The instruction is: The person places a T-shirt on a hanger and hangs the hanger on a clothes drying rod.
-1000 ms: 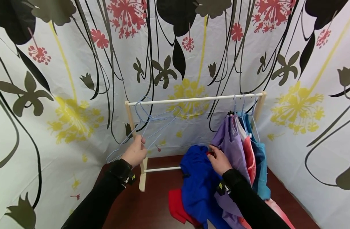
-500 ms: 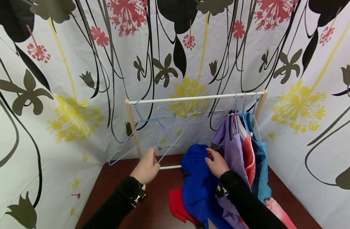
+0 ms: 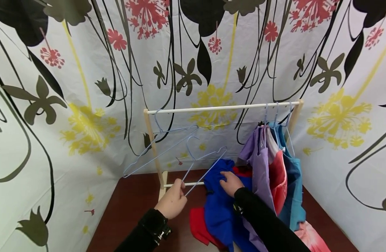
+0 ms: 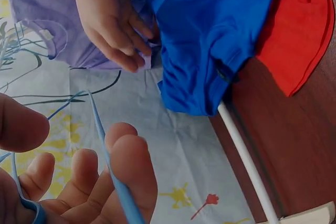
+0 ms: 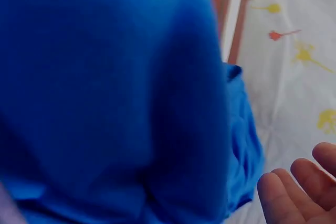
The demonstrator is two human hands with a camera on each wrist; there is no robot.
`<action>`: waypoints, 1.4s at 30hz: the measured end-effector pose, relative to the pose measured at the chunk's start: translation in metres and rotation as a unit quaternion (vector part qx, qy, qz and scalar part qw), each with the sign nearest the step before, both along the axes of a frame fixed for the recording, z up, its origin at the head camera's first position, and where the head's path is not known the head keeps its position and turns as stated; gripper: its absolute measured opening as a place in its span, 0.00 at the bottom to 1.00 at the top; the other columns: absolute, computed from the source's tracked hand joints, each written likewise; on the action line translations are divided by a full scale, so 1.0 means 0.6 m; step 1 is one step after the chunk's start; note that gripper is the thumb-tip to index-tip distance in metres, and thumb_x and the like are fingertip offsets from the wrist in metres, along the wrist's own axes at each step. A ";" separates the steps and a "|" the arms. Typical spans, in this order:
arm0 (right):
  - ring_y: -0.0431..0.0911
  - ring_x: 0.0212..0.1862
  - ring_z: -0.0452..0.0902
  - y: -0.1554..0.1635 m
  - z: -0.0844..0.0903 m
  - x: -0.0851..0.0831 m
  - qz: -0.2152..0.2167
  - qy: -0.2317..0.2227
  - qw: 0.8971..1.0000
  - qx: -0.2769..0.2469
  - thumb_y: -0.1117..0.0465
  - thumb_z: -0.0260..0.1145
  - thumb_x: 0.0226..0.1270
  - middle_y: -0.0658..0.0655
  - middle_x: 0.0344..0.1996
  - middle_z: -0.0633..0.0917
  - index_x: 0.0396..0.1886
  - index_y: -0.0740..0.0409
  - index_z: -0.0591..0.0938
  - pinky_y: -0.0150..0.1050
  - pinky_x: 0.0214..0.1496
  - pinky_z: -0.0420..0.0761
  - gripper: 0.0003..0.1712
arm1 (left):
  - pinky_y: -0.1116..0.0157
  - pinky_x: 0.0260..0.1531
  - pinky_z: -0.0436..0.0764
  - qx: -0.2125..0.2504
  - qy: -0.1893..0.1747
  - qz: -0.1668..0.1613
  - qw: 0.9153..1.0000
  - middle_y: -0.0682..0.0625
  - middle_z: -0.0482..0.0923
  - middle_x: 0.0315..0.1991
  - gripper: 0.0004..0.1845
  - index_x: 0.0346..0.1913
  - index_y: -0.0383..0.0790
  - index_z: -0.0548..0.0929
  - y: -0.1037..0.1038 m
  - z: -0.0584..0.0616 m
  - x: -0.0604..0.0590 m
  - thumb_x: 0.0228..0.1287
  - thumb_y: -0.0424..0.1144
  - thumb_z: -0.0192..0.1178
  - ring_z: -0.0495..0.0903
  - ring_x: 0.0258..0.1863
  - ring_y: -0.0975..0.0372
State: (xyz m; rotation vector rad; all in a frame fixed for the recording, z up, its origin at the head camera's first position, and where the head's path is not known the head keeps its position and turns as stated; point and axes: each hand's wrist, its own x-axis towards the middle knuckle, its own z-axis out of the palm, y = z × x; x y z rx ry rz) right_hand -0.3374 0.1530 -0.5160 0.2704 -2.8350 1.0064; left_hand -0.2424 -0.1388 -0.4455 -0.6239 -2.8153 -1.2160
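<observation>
Blue wire makes up the hanger [image 3: 201, 164] that the left hand [image 3: 173, 202] pinches by its lower bar, thumb and curled fingers [image 4: 126, 166] closed round the thin wire; it is held free of the rail, tilted, with its hook uppermost, above the back part of the dark brown tabletop [image 3: 133, 206]. A second blue hanger [image 3: 161, 145] hangs empty from the left end of the white rail [image 3: 221, 107] of a small wooden rack [image 3: 153, 147], which stands along the back edge of the tabletop.

The right hand [image 3: 231, 182] lies with loosely spread fingers on a bright blue garment [image 3: 219, 206] that is heaped on the tabletop just right of the held hanger; the fingers touch the cloth without gripping it. The blue garment lies over the rack's lower white bar [image 4: 247, 161]. A red garment [image 3: 199, 227] lies partly under the blue one, nearer the front edge. At the right end of the rail, purple [image 3: 260, 168], red-pink [image 3: 278, 178] and teal [image 3: 294, 189] clothes hang close together on more blue hangers, touching the blue heap. A flowered curtain [image 3: 85, 87] in black, red and yellow closes in the back and both sides.
</observation>
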 end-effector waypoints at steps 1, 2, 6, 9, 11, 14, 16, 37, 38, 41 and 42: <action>0.62 0.66 0.70 -0.005 -0.005 -0.005 0.002 0.002 1.000 0.006 0.63 0.62 0.70 0.68 0.64 0.76 0.66 0.67 0.76 0.57 0.67 0.68 0.26 | 0.63 0.28 0.72 0.000 -0.005 -0.001 1.000 0.49 0.70 0.33 0.15 0.53 0.38 0.66 0.001 -0.003 0.000 0.66 0.29 0.53 0.70 0.24 0.62; 0.61 0.66 0.71 -0.010 -0.010 -0.011 0.003 0.004 1.000 0.014 0.63 0.63 0.69 0.68 0.64 0.76 0.66 0.67 0.76 0.56 0.67 0.68 0.26 | 0.63 0.27 0.72 -0.001 -0.010 0.000 1.000 0.49 0.70 0.32 0.15 0.54 0.39 0.66 0.001 -0.006 0.001 0.66 0.30 0.53 0.70 0.23 0.62; 0.61 0.65 0.72 -0.034 -0.016 -0.030 0.017 0.006 0.999 0.043 0.65 0.64 0.67 0.67 0.62 0.77 0.64 0.66 0.78 0.55 0.66 0.70 0.26 | 0.63 0.25 0.72 -0.005 -0.025 0.006 1.000 0.50 0.71 0.32 0.14 0.54 0.40 0.66 0.000 -0.015 0.000 0.67 0.31 0.52 0.70 0.22 0.63; 0.61 0.65 0.72 -0.051 -0.013 -0.043 0.028 0.001 0.997 0.070 0.66 0.64 0.66 0.67 0.62 0.76 0.64 0.65 0.79 0.55 0.65 0.70 0.26 | 0.63 0.26 0.72 -0.007 -0.026 0.015 1.000 0.50 0.71 0.31 0.14 0.54 0.40 0.67 -0.001 -0.018 -0.001 0.67 0.32 0.52 0.70 0.23 0.62; 0.61 0.65 0.72 -0.060 -0.014 -0.050 0.034 -0.015 0.996 0.086 0.65 0.63 0.67 0.67 0.64 0.75 0.65 0.63 0.79 0.55 0.64 0.71 0.26 | 0.63 0.26 0.72 -0.009 -0.023 0.020 0.999 0.50 0.71 0.31 0.14 0.54 0.40 0.67 0.000 -0.020 -0.003 0.67 0.32 0.53 0.71 0.23 0.62; 0.62 0.65 0.72 -0.068 -0.023 -0.059 0.044 -0.025 0.991 0.120 0.65 0.63 0.67 0.67 0.65 0.73 0.65 0.60 0.79 0.54 0.63 0.72 0.26 | 0.63 0.26 0.72 -0.007 -0.025 0.025 0.999 0.50 0.71 0.30 0.14 0.53 0.40 0.67 0.001 -0.026 -0.005 0.67 0.32 0.53 0.71 0.23 0.62; 0.62 0.64 0.72 -0.071 -0.035 -0.065 0.047 -0.034 0.989 0.136 0.64 0.64 0.67 0.68 0.66 0.72 0.65 0.59 0.79 0.54 0.62 0.73 0.26 | 0.62 0.25 0.73 -0.005 -0.028 0.028 0.999 0.50 0.72 0.29 0.14 0.53 0.40 0.68 0.002 -0.031 -0.006 0.67 0.32 0.53 0.71 0.22 0.62; 0.67 0.63 0.72 -0.054 -0.106 -0.077 -0.022 -0.014 0.994 0.102 0.67 0.64 0.61 0.68 0.62 0.78 0.64 0.66 0.78 0.58 0.64 0.70 0.29 | 0.62 0.26 0.73 -0.004 -0.065 0.034 0.997 0.51 0.73 0.30 0.15 0.54 0.40 0.68 -0.007 -0.069 0.006 0.67 0.33 0.55 0.73 0.24 0.61; 0.65 0.62 0.74 -0.051 -0.101 -0.078 -0.038 -0.005 0.997 0.068 0.67 0.64 0.62 0.68 0.60 0.80 0.62 0.66 0.80 0.57 0.63 0.71 0.26 | 0.62 0.26 0.73 -0.001 -0.068 0.034 0.997 0.51 0.73 0.30 0.15 0.54 0.40 0.68 -0.010 -0.070 0.006 0.68 0.33 0.55 0.73 0.24 0.61; 0.61 0.56 0.79 -0.042 -0.081 -0.082 -0.092 0.027 0.995 -0.030 0.65 0.64 0.65 0.65 0.52 0.85 0.54 0.62 0.86 0.55 0.58 0.75 0.18 | 0.62 0.27 0.73 0.004 -0.068 0.037 0.997 0.51 0.73 0.30 0.14 0.54 0.39 0.68 -0.021 -0.068 0.006 0.69 0.32 0.55 0.73 0.25 0.61; 0.59 0.54 0.80 -0.038 -0.074 -0.084 -0.111 0.033 0.992 -0.056 0.63 0.64 0.66 0.62 0.50 0.86 0.51 0.60 0.87 0.54 0.56 0.76 0.15 | 0.62 0.27 0.73 0.003 -0.065 0.039 0.997 0.51 0.73 0.30 0.14 0.53 0.40 0.68 -0.024 -0.067 0.006 0.69 0.32 0.55 0.73 0.25 0.61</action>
